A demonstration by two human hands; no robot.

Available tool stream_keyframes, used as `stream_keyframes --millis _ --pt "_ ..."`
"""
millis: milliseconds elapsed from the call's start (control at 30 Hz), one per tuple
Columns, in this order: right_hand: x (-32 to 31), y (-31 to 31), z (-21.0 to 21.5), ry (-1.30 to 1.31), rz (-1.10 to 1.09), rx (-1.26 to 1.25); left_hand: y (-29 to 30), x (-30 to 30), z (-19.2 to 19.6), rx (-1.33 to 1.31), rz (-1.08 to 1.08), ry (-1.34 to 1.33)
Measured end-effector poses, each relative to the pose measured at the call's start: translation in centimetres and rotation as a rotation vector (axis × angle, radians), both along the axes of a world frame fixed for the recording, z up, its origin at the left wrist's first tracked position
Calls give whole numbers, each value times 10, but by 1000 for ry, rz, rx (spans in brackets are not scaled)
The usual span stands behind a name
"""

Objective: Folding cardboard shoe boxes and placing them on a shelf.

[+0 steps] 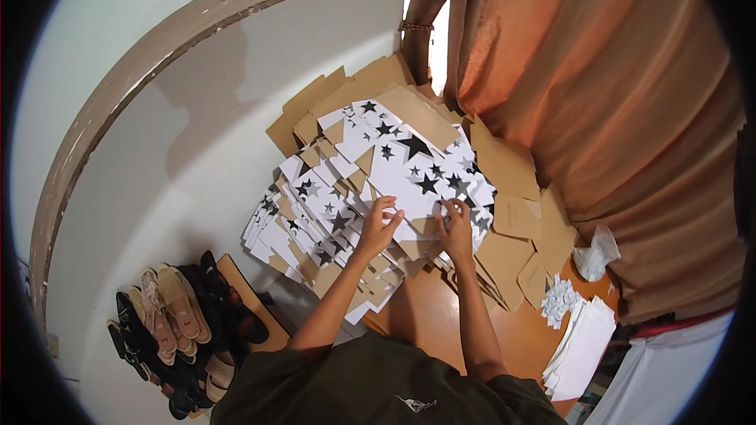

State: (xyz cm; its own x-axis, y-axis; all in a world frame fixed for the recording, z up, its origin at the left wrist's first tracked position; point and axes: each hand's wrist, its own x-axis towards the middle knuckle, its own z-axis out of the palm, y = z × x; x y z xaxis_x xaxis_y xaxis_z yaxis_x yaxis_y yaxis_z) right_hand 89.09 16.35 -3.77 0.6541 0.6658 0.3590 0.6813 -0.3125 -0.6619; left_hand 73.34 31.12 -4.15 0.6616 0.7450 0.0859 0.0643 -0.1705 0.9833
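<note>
**Left hand (381, 228) and right hand (455, 232) well apart over the stars!**

Out on the far left, shoes (179, 303) sit crowded beside the pale wall (150, 212), spectators only. Moving in, and it's a fanned, overlapping pile of star-printed pieces (337, 222), brown paper peeking out between the white. Now the left hand, fingers curved, at the near edge of the top starred sheet (392, 179), which lies in the middle of the heap on the bench (429, 319). Across the gap, the right hand bends its fingertips down at that same near side. Is either one gripping? Cannot tell from up here! Looks like the handling of that single sheet is the step in hand, and the next move would call for a clean pinch at the edge, without dragging its neighbours along. Further right, brown paper pieces (504, 161) lean under the curtain (630, 86), then a clear plastic bag (596, 253), a heap of pale scraps (559, 302) and a white paper stack (581, 342) at the bench's edge.
</note>
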Motion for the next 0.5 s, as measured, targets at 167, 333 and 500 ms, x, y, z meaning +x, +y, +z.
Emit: stream_keyframes --millis 167,333,500 --pt "8 15 3 147 -91 31 8 3 -13 231 -100 25" --pt "-3 16 40 50 -25 119 8 -7 9 396 -176 128" --pt "2 13 64 -258 -23 277 16 -6 48 654 -61 245"
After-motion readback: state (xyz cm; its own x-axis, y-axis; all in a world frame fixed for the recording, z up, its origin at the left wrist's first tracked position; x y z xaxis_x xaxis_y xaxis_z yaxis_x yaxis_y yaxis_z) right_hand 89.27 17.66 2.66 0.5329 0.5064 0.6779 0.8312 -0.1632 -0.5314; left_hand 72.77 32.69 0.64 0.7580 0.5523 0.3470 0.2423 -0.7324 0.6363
